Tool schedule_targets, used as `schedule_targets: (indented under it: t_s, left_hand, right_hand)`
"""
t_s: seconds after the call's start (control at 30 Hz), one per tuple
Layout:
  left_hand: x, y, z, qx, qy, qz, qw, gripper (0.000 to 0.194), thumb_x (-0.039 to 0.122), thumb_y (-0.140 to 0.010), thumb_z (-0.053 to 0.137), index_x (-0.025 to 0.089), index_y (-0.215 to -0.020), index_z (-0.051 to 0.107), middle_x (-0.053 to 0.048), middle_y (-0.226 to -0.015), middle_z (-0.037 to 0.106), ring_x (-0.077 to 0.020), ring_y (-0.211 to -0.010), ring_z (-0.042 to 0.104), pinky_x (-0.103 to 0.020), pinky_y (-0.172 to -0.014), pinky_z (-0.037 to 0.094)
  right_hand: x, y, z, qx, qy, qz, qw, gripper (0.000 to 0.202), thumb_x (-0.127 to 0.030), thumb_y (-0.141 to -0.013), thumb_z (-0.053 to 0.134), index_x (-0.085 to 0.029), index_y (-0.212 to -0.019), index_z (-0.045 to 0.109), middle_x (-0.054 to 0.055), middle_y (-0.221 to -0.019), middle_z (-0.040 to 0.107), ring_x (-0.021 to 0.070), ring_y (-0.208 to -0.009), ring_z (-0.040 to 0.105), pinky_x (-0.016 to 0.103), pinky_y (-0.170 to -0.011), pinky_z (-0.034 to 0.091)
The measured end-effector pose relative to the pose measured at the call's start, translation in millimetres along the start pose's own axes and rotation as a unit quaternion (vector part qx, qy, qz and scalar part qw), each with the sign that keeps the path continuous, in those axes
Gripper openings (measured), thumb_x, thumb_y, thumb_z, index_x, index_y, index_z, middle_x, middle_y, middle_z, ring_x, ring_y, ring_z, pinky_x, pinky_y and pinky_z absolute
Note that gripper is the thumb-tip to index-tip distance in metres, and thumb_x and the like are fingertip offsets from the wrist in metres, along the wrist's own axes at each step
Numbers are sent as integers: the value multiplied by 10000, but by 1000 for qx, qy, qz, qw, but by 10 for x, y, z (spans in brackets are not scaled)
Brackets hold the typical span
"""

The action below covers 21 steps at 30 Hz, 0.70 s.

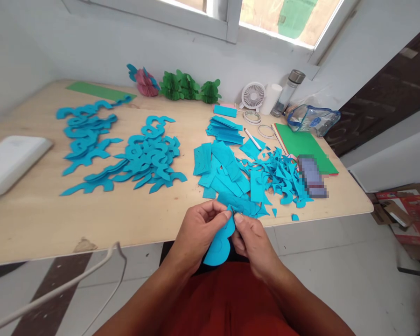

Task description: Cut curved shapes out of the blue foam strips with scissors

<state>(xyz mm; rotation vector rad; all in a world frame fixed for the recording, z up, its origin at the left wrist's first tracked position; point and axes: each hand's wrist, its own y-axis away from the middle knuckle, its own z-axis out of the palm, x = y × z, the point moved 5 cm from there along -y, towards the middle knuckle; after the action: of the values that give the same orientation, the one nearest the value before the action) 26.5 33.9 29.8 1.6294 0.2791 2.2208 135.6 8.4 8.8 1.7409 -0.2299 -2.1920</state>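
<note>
A blue paper cutout [218,251] with scalloped, rounded lobes hangs just in front of the table's near edge, with curved lines on its face. My left hand [200,229] pinches its upper part between thumb and curled fingers. From the other side my right hand [252,237] has its thumb and fingers closed at the paper's top edge, close to the left fingertips. Whether a small tool sits inside the right hand is hidden. Right behind my hands lie blue paper rectangles [224,175], some with curved lines.
Curly blue cutouts [150,156] are heaped left of centre, and blue scraps [283,177] at right near a blurred phone-like object [313,176]. Along the back stand green paper honeycomb shapes [187,87], a small fan [253,96] and a bottle [289,93]. A cable [63,291] crosses the lower left.
</note>
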Motion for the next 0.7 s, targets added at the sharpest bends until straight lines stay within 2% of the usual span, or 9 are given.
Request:
schedule_targets:
  t_s: [0.17,0.4,0.7]
  left_hand:
    - [10,-17,8,-25,13,-20,999,177,263,-682,692,167,-632,551,39,-522,548,-104,-484,509,-228,-501,429]
    - [20,-31,5,-30,15,-27,999,194,275,-663,697,169,-627,538,44,-480,553,-109,-442,511,-224,-449,437]
    - [68,-30,24,-39,13,-36,999,212,287,-637,713,165,-612,541,37,-461,562,-110,-430,510,-214,-421,436]
  right_hand:
    - [20,-5,-6,-9,-4,2,1000,513,-560,-853,515,-197,-514,385,-95,-396,300,45,-359,181,222,-361,109]
    - [55,-9,-1,-17,-34,25,999,508,-556,-850,524,-193,-518,399,-91,-395,312,46,-361,176,218,-361,99]
    - [80,-7,-8,-15,-33,20,999,487,-534,-867,519,-188,-538,421,-95,-385,319,44,-348,168,221,-354,101]
